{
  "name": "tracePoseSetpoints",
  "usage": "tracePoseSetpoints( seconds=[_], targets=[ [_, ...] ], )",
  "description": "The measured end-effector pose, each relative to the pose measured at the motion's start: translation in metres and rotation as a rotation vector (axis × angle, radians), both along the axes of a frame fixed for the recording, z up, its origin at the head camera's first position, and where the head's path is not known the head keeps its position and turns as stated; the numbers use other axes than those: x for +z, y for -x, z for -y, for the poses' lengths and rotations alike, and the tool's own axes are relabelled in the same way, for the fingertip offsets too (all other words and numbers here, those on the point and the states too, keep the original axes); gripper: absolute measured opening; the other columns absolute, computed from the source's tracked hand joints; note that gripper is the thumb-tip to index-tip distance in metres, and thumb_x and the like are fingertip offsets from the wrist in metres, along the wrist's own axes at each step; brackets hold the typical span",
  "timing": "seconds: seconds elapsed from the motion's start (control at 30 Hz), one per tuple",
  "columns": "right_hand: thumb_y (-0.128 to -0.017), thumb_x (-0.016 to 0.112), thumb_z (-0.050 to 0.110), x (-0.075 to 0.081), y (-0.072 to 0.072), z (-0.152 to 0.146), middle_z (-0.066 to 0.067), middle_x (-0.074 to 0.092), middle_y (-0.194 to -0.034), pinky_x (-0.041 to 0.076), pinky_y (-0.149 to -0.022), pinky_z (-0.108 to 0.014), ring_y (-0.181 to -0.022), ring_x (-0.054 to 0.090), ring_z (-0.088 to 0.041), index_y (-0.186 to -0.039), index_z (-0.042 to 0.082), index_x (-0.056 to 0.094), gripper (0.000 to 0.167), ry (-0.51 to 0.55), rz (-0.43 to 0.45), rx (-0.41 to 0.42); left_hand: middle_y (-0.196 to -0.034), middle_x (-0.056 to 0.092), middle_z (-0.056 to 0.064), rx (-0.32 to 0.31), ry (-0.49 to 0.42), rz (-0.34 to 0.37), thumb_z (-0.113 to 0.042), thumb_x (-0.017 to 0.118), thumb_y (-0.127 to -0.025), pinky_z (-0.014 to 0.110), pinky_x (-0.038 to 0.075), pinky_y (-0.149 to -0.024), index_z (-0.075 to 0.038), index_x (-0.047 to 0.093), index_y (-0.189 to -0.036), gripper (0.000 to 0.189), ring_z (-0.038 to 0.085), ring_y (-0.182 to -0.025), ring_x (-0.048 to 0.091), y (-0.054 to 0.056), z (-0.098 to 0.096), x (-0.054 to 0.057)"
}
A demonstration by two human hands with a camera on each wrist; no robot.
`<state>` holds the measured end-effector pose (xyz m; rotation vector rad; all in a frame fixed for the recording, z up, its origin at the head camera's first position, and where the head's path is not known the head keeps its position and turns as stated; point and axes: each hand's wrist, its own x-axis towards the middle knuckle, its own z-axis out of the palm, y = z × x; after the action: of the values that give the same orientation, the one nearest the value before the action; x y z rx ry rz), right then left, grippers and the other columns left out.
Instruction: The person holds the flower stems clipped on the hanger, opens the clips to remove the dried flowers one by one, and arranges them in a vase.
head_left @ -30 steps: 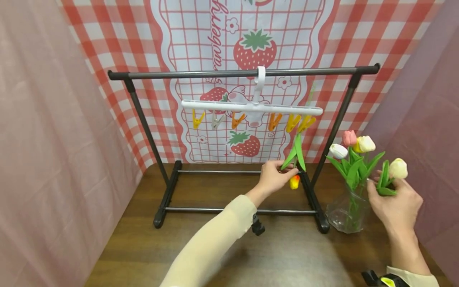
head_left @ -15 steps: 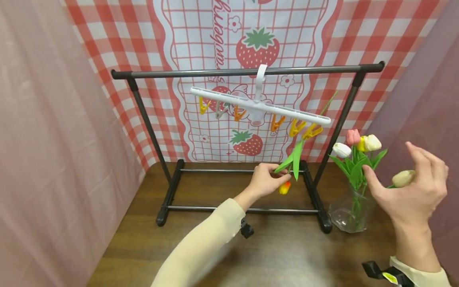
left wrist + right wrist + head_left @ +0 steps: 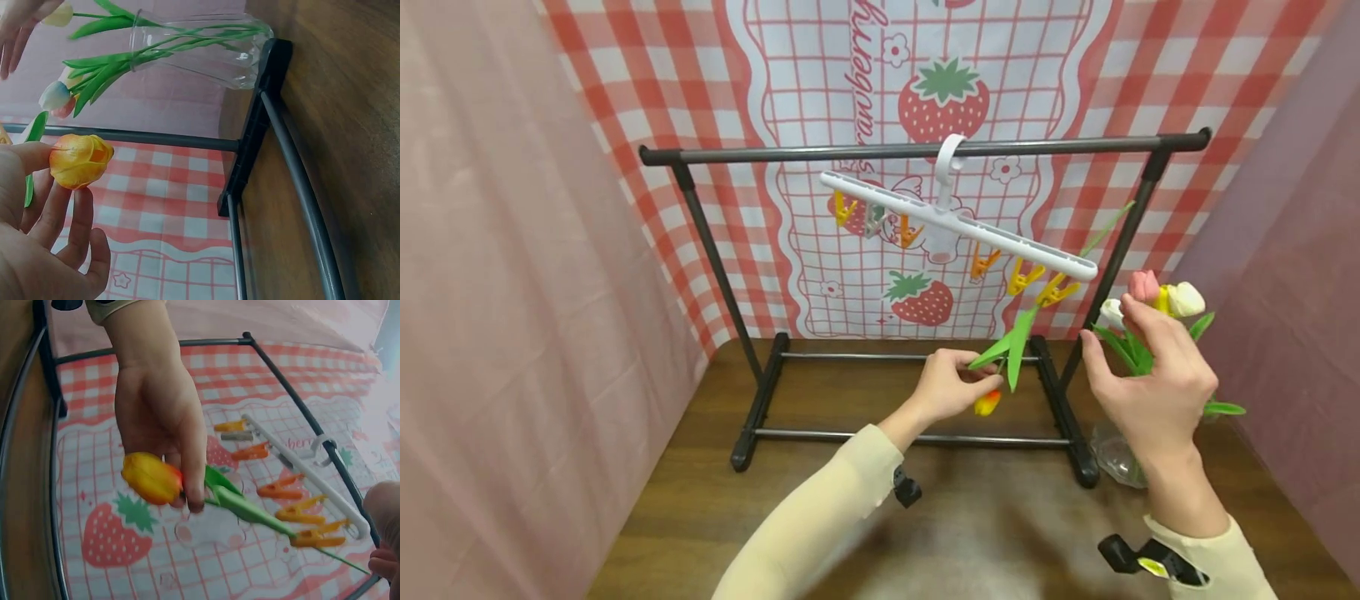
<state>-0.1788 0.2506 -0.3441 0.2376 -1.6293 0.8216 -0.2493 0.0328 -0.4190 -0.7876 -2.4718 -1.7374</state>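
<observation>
My left hand [image 3: 951, 385] pinches an artificial tulip [image 3: 988, 403] by its stem, close to the yellow-orange bloom. The tulip hangs head down, its green stem running up through the end yellow clip [image 3: 1058, 292] and sticking out above it. That clip belongs to a white hanger [image 3: 891, 200], which is turned at an angle on its hook. In the right wrist view the left hand [image 3: 162, 419] shows with thumb and fingers at the stem [image 3: 250, 510]. My right hand [image 3: 1157, 387], thumb and fingers apart and holding nothing, overlaps the tulips in the glass vase [image 3: 200, 53].
A dark metal rack [image 3: 820, 154] carries the hanger and stands on the wooden table [image 3: 985, 525]. Other clips in yellow, grey and orange [image 3: 983, 262] hang along the hanger. White, pink and cream tulips [image 3: 1186, 298] stand in the vase, right of the rack's foot.
My right hand let go of the cream tulip at the vase, opened and moved left. The left hand drew the tulip slightly left and nearer, and the hanger swung round, right end towards me.
</observation>
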Motion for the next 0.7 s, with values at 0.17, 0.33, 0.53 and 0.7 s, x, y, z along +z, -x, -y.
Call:
tracePoseSetpoints(
  seconds=[0.17, 0.33, 0.53, 0.7],
  targets=[
    [-0.082, 0.088, 0.014, -0.008, 0.016, 0.007, -0.024, 0.080, -0.112, 0.049, -0.090, -0.001, -0.102, 0.064, 0.023, -0.126, 0.001, 0.077, 0.048, 0.023, 0.137, 0.052, -0.093, 0.082, 0.015, -0.025, -0.026, 0.002, -0.016, 0.083, -0.093, 0.015, 0.056, -0.064, -0.003, 0.083, -0.100, 0.015, 0.022, -0.077, 0.079, -0.006, 0.002, 0.001],
    [-0.082, 0.090, 0.006, -0.009, 0.031, 0.012, -0.026, 0.078, -0.112, 0.052, -0.080, -0.002, -0.091, 0.068, 0.021, -0.127, 0.003, 0.077, 0.047, 0.186, 0.227, 0.116, -0.099, 0.082, 0.016, -0.065, -0.036, 0.006, -0.014, 0.082, -0.093, 0.016, 0.059, -0.071, -0.001, 0.082, -0.105, 0.018, 0.015, -0.078, 0.079, -0.012, 0.001, 0.002],
    [-0.082, 0.092, 0.013, -0.006, 0.042, 0.020, -0.023, 0.080, -0.107, 0.052, -0.076, -0.003, -0.085, 0.068, 0.022, -0.120, 0.004, 0.081, 0.041, 0.260, 0.266, 0.116, -0.099, 0.083, 0.015, -0.072, -0.040, -0.003, -0.013, 0.082, -0.093, 0.016, 0.060, -0.072, 0.000, 0.082, -0.105, 0.017, 0.007, -0.077, 0.077, -0.017, 0.001, 0.003],
    [-0.081, 0.094, 0.025, -0.002, 0.048, 0.030, -0.020, 0.082, -0.097, 0.051, -0.073, -0.001, -0.079, 0.066, 0.022, -0.112, 0.006, 0.084, 0.037, 0.263, 0.243, 0.070, -0.094, 0.082, 0.016, -0.077, -0.041, -0.023, -0.013, 0.082, -0.092, 0.016, 0.059, -0.066, 0.000, 0.082, -0.101, 0.015, 0.024, -0.077, 0.080, -0.021, 0.001, 0.003]
  ],
)
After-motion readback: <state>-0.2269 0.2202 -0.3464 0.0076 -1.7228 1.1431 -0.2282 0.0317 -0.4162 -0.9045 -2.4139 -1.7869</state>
